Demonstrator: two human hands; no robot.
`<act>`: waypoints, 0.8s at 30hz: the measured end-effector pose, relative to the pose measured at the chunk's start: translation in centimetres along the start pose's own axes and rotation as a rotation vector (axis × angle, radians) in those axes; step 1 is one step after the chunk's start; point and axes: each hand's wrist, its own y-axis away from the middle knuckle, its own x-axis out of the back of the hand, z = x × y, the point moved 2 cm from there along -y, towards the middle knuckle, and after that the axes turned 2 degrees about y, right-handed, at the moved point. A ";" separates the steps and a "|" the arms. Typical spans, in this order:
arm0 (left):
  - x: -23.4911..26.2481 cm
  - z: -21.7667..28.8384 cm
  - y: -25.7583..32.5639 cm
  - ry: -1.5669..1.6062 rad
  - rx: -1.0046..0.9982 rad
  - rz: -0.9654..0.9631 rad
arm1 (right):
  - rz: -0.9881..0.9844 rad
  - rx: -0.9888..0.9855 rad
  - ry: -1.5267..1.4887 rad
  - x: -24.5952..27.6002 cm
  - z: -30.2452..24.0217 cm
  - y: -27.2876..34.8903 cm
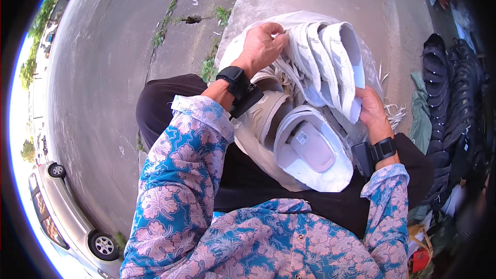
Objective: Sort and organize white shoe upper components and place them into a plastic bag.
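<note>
A nested stack of white shoe uppers (336, 57) is held up between my two hands, over my lap. My left hand (262, 46) is closed at the stack's far left end, thumb and forefinger pinched on its edge. At the near right end, my right hand (373, 111) grips the front upper's lower edge, its fingers partly hidden behind it. Below lies another white shoe upper (312, 150), its opening facing up and a small label inside. Beside it sit beige shoe uppers (263, 119), partly covered by my left wrist. White laces (395, 116) trail out at the right.
A clear plastic bag (294, 18) spreads under the uppers. Rows of black shoe uppers (436, 88) stand at the right, next to a green cloth (421, 108). More white shoes lie at the top edge. A parked car (67, 212) stands on the pavement at the left.
</note>
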 end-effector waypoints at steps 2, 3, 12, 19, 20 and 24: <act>0.3 -0.8 -0.5 -0.043 0.024 0.060 | 0.032 -0.030 0.017 -0.3 -0.6 0.2; 0.3 -1.5 -0.9 -0.055 0.117 -0.027 | 0.027 -0.043 0.050 -0.4 -0.5 -0.1; -1.1 -3.1 -1.2 0.249 0.414 -0.103 | -0.031 0.005 0.172 -2.4 -0.3 0.2; -0.4 -5.5 -1.7 0.281 0.379 0.059 | -0.123 0.156 0.220 -4.7 0.6 0.7; -0.3 -6.5 -1.4 0.305 0.409 0.053 | -0.114 0.173 0.270 -5.5 0.6 0.5; -0.2 -8.8 -1.5 0.334 0.386 0.042 | -0.153 0.263 0.343 -7.6 0.7 -1.0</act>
